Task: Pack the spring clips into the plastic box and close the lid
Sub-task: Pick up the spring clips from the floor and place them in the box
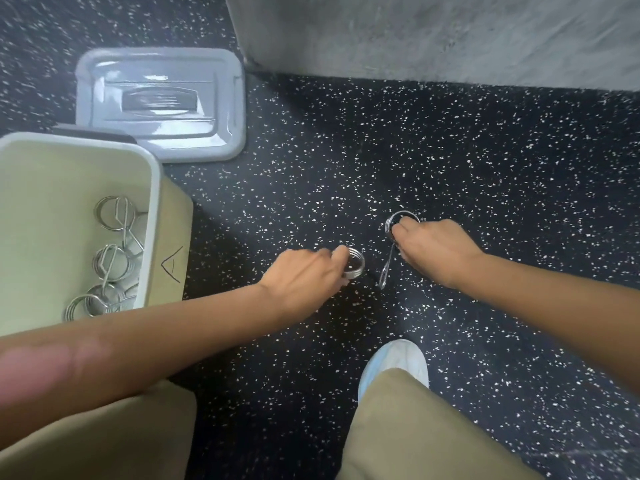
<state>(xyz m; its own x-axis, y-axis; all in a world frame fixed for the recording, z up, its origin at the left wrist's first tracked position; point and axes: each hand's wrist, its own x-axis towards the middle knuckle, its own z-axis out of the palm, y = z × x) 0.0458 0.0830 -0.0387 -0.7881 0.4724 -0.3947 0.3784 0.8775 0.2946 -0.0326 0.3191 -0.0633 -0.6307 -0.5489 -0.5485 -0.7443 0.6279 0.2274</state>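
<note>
Two metal spring clips lie on the dark speckled floor in the middle of the view. My left hand (308, 271) grips the coil of one spring clip (356, 268). My right hand (433, 251) closes on the coil of the other spring clip (389, 258), whose wire handle points toward me. The open cream plastic box (152, 209) stands at the left with several spring clips (110, 251) inside. Its grey lid (162, 102) lies flat on the floor behind the box.
A grey concrete wall or block (433, 36) rises at the back right. My knees in khaki trousers (415, 427) fill the bottom, with a shoe in a light blue cover (394, 358) on the floor below my hands.
</note>
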